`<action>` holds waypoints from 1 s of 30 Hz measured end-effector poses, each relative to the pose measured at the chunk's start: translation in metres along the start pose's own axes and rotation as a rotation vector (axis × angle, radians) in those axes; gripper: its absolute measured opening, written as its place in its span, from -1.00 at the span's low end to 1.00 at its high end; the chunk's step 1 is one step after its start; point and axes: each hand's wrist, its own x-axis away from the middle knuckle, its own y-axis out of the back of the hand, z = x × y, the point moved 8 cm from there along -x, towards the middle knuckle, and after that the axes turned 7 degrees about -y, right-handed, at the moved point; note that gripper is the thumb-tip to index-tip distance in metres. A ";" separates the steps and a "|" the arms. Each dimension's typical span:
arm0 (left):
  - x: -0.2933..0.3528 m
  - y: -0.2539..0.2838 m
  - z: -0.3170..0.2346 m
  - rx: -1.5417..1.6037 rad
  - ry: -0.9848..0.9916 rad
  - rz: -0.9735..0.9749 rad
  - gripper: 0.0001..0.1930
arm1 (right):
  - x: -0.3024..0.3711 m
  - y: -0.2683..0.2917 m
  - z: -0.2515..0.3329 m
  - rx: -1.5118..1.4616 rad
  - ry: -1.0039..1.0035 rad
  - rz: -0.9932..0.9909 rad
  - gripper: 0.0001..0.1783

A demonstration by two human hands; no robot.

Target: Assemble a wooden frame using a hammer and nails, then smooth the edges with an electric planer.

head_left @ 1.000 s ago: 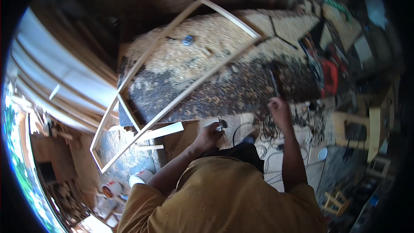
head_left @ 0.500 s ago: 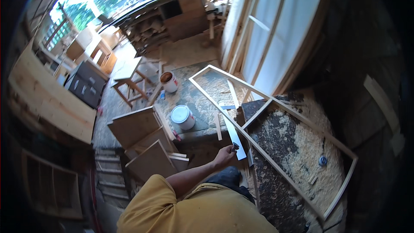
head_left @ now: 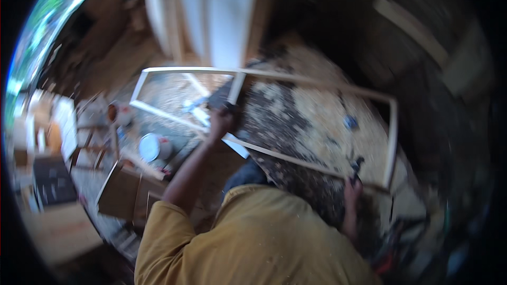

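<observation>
The frame (head_left: 190,69) lies across the bench (head_left: 274,108), its left end overhanging. The left hand (head_left: 222,121), closed on a dark item (head_left: 228,106) too blurred to identify, hides the crossbar's (head_left: 237,87) near joint. The right hand (head_left: 352,190) grips a dark tool (head_left: 358,164), outline smeared.

Frame (head_left: 269,75): pale wood, long rectangle, one crossbar (head_left: 237,87) splitting it into a short left bay and a longer right one. Lies across the bench (head_left: 280,116), left end jutting past the edge. Hammer (head_left: 357,165) in my grip, dark head pointing away from me, near the frame's close right corner. Small dark piece (head_left: 230,107), blurred, I hold by the crossbar; contact unclear.
</observation>
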 end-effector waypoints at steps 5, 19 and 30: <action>-0.130 -0.096 -0.064 -0.508 -0.535 0.260 -0.86 | 0.079 0.004 -0.067 -0.203 -0.204 -0.119 -0.90; -0.214 -0.255 -0.025 -0.671 -0.799 1.138 -0.76 | 0.328 -0.008 -0.105 -0.593 -0.962 -0.785 -0.91; -0.081 -0.100 -0.205 -0.710 -1.116 1.129 -0.26 | 0.251 0.267 -0.139 0.232 -0.356 -0.875 -0.67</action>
